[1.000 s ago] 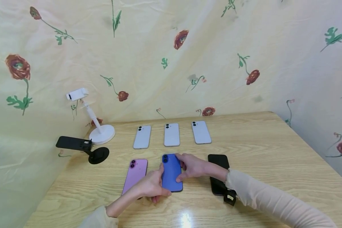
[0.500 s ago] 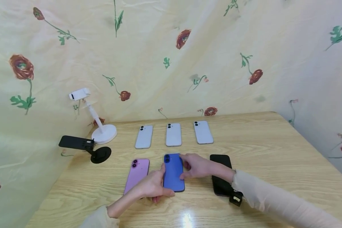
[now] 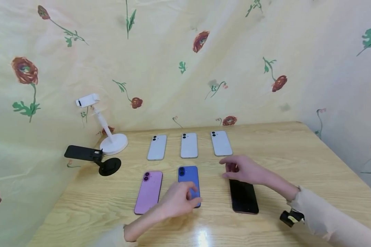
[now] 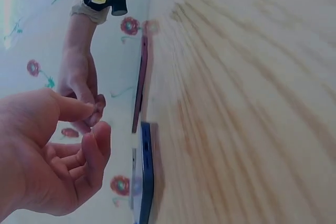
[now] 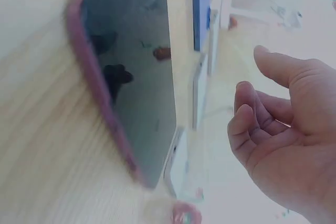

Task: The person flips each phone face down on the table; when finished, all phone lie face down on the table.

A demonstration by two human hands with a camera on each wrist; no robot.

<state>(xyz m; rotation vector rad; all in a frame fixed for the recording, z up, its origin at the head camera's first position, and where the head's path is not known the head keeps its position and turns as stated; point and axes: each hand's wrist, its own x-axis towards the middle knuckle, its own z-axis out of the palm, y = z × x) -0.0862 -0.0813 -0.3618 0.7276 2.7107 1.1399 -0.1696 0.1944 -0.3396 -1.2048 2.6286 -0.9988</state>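
Note:
In the head view a blue smartphone (image 3: 188,174) lies back up on the table, and my left hand (image 3: 178,199) hovers over its lower part. The left wrist view shows this hand (image 4: 55,153) with loosely curled fingers and nothing between them, apart from the phone's edge (image 4: 148,174). My right hand (image 3: 245,168) is raised over the top end of a smartphone lying black screen up (image 3: 243,198). Its fingers (image 5: 247,124) are bent loosely and hold nothing; that phone has a pinkish frame (image 5: 97,85). Left of the blue one lies a pink-purple smartphone (image 3: 148,192).
Behind, a row of three white smartphones (image 3: 189,145) lies back up on the wooden table (image 3: 275,147). At the left stand a white phone stand (image 3: 113,144) and a black phone stand (image 3: 110,166). A flower-patterned cloth (image 3: 160,61) hangs behind the table.
Both hands have let go of the blue smartphone. My right hand has moved right, over the black-screened one; my left has lifted slightly and shifted right over the blue one.

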